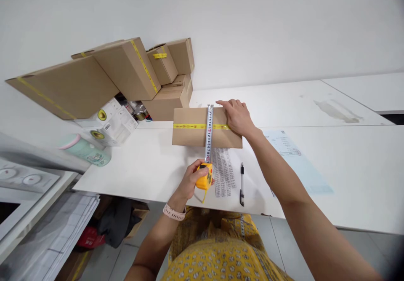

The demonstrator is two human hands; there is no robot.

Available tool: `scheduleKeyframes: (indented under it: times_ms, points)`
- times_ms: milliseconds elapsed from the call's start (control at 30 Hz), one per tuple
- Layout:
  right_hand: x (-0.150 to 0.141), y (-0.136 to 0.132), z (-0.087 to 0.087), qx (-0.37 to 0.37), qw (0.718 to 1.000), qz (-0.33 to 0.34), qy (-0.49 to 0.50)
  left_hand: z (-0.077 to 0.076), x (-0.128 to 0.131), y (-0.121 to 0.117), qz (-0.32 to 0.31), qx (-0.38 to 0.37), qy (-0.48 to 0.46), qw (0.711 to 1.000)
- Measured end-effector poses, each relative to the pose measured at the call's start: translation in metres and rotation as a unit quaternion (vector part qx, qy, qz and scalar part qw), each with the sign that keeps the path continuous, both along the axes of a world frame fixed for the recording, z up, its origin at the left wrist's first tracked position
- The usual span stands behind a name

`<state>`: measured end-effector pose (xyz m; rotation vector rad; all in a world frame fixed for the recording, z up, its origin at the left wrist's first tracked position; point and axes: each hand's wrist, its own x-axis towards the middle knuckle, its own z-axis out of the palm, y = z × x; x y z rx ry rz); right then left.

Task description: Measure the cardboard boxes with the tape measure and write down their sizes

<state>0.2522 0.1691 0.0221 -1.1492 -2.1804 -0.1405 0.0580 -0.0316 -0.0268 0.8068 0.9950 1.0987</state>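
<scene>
In my left hand (193,177) is a yellow tape measure (204,176), with my thumb on its case. Its metal blade (208,133) is pulled out and lies across the top of a small cardboard box (189,137), from the near side to just past the far edge. Yellow printed tape runs along the box. My right hand (236,114) rests on the box's far right corner. Its index finger stretches toward the hooked end of the blade, with a small gap between them; the other fingers are loosely bent.
Several cardboard boxes (126,70) are stacked at the back left. A mint green bottle (86,149) leans by a white avocado-printed carton (116,125). On the white table (356,167) are printed label strips (223,173), a pen (242,184) and a pale blue sheet (299,167).
</scene>
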Motion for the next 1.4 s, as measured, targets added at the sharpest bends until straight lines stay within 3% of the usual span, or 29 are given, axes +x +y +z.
scheduleKeyframes:
  times_ms: [200,500,867,1033,1233,1400]
  points:
    - [-0.005,0.000,0.003,0.010,0.998,-0.007,-0.057,-0.009,-0.003,-0.002,-0.026,-0.004,-0.004,1.000]
    - [-0.005,0.012,-0.002,0.015,0.999,0.018,-0.030,-0.016,0.000,0.003,-0.028,0.001,-0.016,0.999]
    - [-0.005,0.007,-0.005,0.016,1.000,0.011,-0.016,-0.027,-0.001,0.003,-0.043,0.015,-0.014,0.999]
    - [-0.005,0.002,-0.006,0.020,1.000,-0.006,0.002,-0.030,0.000,-0.008,-0.025,0.039,-0.011,0.999]
    - [-0.005,-0.043,-0.011,0.015,1.000,-0.027,-0.001,-0.034,-0.011,-0.043,0.016,0.105,0.018,0.994]
    - [0.003,-0.105,-0.042,-0.012,1.000,-0.013,0.000,-0.039,-0.024,-0.066,-0.006,0.097,0.050,0.994]
